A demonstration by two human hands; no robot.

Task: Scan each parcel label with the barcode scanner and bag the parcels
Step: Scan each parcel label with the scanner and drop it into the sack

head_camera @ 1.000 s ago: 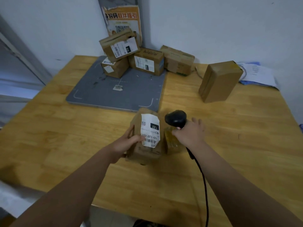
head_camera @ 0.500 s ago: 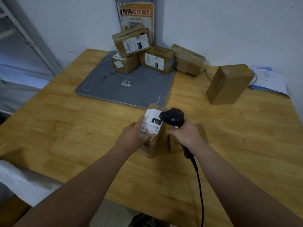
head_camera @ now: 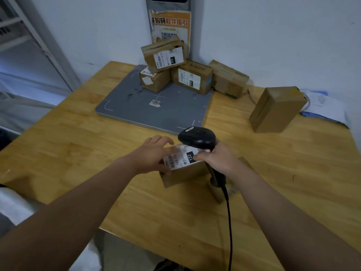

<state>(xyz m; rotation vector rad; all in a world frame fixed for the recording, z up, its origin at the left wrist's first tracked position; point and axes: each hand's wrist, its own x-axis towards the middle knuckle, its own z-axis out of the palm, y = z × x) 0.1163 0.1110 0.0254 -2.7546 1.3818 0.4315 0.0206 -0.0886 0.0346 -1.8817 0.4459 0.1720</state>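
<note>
A small cardboard parcel [head_camera: 183, 174] lies on the wooden table [head_camera: 78, 145] with its white label [head_camera: 180, 158], marked 122, facing up. My left hand [head_camera: 154, 153] holds the parcel by its left end, thumb at the near corner and fingers spread over the far edge. My right hand [head_camera: 216, 159] grips the handle of a black barcode scanner [head_camera: 197, 136], whose head hangs just above the label's far right corner. The scanner's black cable [head_camera: 229, 222] runs down toward me.
A grey scale pad [head_camera: 156, 112] carries three stacked parcels [head_camera: 164, 55] at its back. Another parcel [head_camera: 228, 79] sits beside them, and a taller box [head_camera: 277, 109] stands at right. Papers [head_camera: 324, 105] lie at the far right. A white bag [head_camera: 13, 206] shows at lower left.
The parcel went from standing upright to lying flat with its label up. My left hand shifted to its left end, and the scanner head now sits over the label.
</note>
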